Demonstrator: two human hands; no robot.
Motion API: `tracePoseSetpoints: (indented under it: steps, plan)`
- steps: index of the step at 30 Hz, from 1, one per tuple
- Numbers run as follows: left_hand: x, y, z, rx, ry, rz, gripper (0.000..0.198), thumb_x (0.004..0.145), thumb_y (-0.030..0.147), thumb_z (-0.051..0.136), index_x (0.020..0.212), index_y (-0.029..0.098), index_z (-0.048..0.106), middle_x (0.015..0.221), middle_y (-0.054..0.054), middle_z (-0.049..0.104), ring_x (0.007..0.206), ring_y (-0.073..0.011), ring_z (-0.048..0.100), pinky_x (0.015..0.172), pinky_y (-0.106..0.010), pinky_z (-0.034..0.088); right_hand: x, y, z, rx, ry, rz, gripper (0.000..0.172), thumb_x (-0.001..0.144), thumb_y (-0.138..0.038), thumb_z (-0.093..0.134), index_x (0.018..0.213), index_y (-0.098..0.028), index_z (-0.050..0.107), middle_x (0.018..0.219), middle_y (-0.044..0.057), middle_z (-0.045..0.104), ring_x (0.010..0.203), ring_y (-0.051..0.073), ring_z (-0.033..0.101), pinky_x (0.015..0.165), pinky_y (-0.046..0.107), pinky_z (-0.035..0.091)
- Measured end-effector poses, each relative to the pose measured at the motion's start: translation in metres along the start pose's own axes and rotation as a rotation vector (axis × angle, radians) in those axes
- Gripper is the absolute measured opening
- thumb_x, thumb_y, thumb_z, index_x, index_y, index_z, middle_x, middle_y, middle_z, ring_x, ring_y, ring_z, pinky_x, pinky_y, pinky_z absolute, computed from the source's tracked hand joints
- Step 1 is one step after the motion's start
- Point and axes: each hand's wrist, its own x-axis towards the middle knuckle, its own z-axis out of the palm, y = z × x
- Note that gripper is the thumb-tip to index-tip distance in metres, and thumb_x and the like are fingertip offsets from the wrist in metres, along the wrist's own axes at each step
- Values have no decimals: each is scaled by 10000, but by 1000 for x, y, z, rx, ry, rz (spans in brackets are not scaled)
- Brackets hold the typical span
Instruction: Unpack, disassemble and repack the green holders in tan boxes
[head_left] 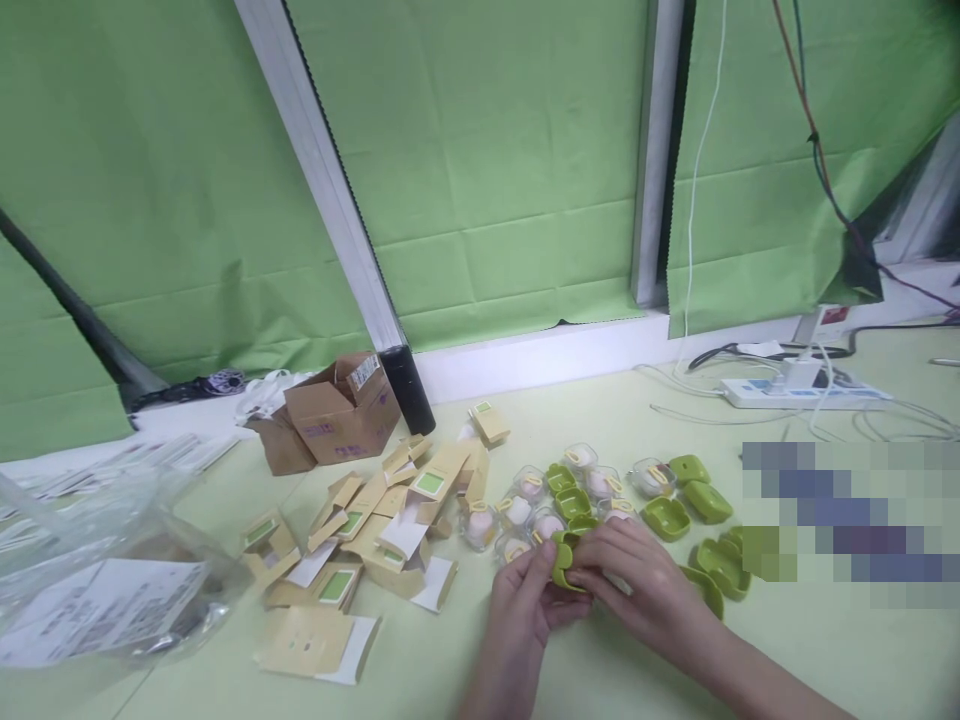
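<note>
Both my hands meet low in the middle of the picture over a pale green table (750, 420). My left hand (525, 600) and my right hand (637, 585) are closed together on one small green plastic case (564, 562), fingers pinched around its edges. Just beyond my fingers lie several clear round-cornered cases with white contents (525, 505). More green cases (686, 495) sit to the right of my right hand.
A heap of opened tan cardboard packets (375, 540) lies to the left, behind it a brown carton (341, 410) and a black cylinder (409, 385). A clear plastic bag with papers (97, 570) is far left. A white power strip with cables (795, 390) lies back right.
</note>
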Motion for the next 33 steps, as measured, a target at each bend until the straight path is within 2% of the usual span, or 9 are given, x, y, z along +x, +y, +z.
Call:
tracePoseSetpoints:
  steps: [3, 6, 11, 17, 20, 24, 29, 31, 33]
  plan:
    - [1, 2, 0, -51, -7, 32, 354, 726, 456, 633, 754, 103, 655, 684, -62, 646, 583, -127, 591, 598, -252, 488, 5, -4, -7, 133, -82, 135, 86, 877, -187, 496, 856, -221, 572, 762, 21, 640, 706, 166, 576, 647, 302, 443]
    - [3, 4, -1, 43, -55, 79, 341, 693, 420, 674, 812, 102, 685, 751, -85, 673, 627, -147, 608, 644, -263, 490, 6, -4, -13, 187, -39, 265, 82, 869, -218, 494, 832, -224, 566, 720, 20, 619, 693, 177, 574, 618, 302, 457]
    - [3, 8, -2, 292, -114, 181, 255, 676, 367, 695, 776, 133, 709, 768, -69, 682, 705, -175, 605, 694, -276, 490, 4, -3, -16, 161, -54, 274, 142, 867, -197, 464, 751, -213, 545, 685, 16, 573, 633, 162, 552, 560, 275, 434]
    - [2, 9, -9, 621, -175, 282, 222, 791, 321, 566, 864, 154, 692, 800, -60, 675, 749, -172, 584, 724, -252, 459, 3, -2, -18, 162, -177, 286, 188, 840, -119, 436, 742, -213, 566, 726, 16, 556, 620, 142, 553, 507, 233, 410]
    - [2, 10, -13, 741, -178, 330, 227, 833, 297, 492, 849, 154, 668, 817, -66, 659, 782, -176, 576, 747, -253, 448, 2, -4, -16, 169, -180, 310, 182, 819, -103, 446, 749, -210, 574, 719, 11, 556, 577, 129, 527, 485, 224, 400]
    - [2, 11, -15, 722, -170, 351, 135, 808, 250, 508, 761, 163, 600, 738, -33, 606, 722, -157, 555, 693, -234, 432, 3, -8, -12, 267, -109, 422, 111, 814, -154, 480, 760, -216, 554, 656, -15, 552, 512, 115, 515, 462, 216, 398]
    - [5, 10, -14, 620, -180, 344, 31, 689, 137, 564, 687, 165, 551, 675, 4, 541, 673, -133, 504, 655, -218, 387, 6, -12, -14, 539, -204, 742, 73, 778, -224, 544, 712, -218, 514, 433, -98, 429, 334, 80, 437, 378, 190, 352]
    - [6, 9, -13, 504, -184, 302, 89, 641, 137, 597, 659, 170, 516, 652, 15, 518, 647, -124, 484, 629, -215, 373, 7, -13, -17, 601, -208, 741, 76, 765, -256, 577, 735, -215, 520, 470, -91, 459, 353, 83, 461, 392, 197, 377]
    - [6, 9, -11, 406, -167, 273, 140, 603, 142, 614, 632, 176, 482, 628, 26, 498, 621, -112, 457, 598, -205, 354, 7, -12, -20, 605, -157, 672, 107, 755, -265, 602, 831, -218, 541, 632, -48, 550, 457, 99, 527, 476, 228, 450]
